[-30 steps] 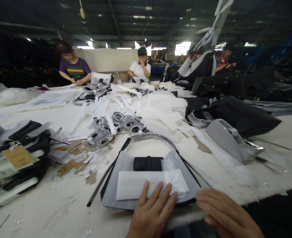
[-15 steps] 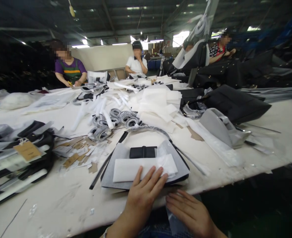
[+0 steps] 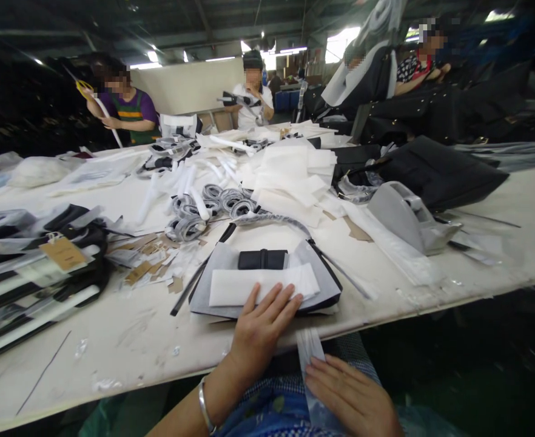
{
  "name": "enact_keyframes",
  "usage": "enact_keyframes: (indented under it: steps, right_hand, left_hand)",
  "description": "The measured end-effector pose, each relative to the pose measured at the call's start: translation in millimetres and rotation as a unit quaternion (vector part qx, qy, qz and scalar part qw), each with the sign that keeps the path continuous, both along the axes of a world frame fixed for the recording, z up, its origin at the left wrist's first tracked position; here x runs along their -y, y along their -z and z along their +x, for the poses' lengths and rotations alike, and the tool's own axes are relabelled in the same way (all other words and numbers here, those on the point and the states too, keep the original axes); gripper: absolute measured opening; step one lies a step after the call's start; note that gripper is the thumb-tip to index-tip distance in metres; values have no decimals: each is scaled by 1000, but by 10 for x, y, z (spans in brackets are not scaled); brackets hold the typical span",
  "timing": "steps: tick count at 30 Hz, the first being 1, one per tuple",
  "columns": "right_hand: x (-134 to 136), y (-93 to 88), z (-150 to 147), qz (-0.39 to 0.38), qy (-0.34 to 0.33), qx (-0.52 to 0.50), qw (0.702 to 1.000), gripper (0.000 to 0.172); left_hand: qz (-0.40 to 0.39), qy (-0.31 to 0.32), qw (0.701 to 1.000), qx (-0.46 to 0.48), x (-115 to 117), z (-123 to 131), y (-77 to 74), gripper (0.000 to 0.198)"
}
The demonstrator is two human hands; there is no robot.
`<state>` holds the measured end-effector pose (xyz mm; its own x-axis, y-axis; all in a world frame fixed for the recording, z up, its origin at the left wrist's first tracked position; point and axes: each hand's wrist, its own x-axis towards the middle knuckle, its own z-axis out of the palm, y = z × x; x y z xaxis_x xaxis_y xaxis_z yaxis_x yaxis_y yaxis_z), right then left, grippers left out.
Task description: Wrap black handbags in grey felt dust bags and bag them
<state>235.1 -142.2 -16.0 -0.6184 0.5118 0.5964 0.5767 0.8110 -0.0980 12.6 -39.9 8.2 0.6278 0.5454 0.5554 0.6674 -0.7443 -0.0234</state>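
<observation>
A handbag point(image 3: 332, 287) lies on the table in front of me, wrapped in grey-white paper, its covered handle pointing away. A black strap piece point(image 3: 262, 260) rests on the paper. Nearer to me is a folded white sheet point(image 3: 235, 288), and my left hand point(image 3: 261, 328) lies flat across its lower edge with fingers spread. Below the table edge, my right hand point(image 3: 349, 388) lies over a narrow translucent plastic strip point(image 3: 310, 346) on my lap. Its fingers are stretched out side by side; the thumb and palm are hidden.
Coiled wrapped straps point(image 3: 233, 203), white sheets point(image 3: 290, 170) and paper tags point(image 3: 147, 267) lie beyond the bag. Wrapped black bags point(image 3: 44, 279) are piled at left, with a grey curved piece point(image 3: 397, 209) and black bag point(image 3: 444, 173) at right. Several people sit or stand across the table.
My right hand has shifted slightly down, and more of the plastic strip shows above its fingers. My left hand stays on the sheet. A person at far left has lifted a white tube.
</observation>
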Motion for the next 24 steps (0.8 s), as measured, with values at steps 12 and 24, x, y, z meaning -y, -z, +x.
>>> enact_keyframes:
  steps: [12,24]
  right_hand:
    - [-729,-980,-113,-23,7,-19,1000,35]
    - [-1483,-739,-77,-224,134,-64,963,20]
  left_hand:
    - [13,10,999,37,4,18,29,37]
    - [31,19,992,121,-45,78,86,29]
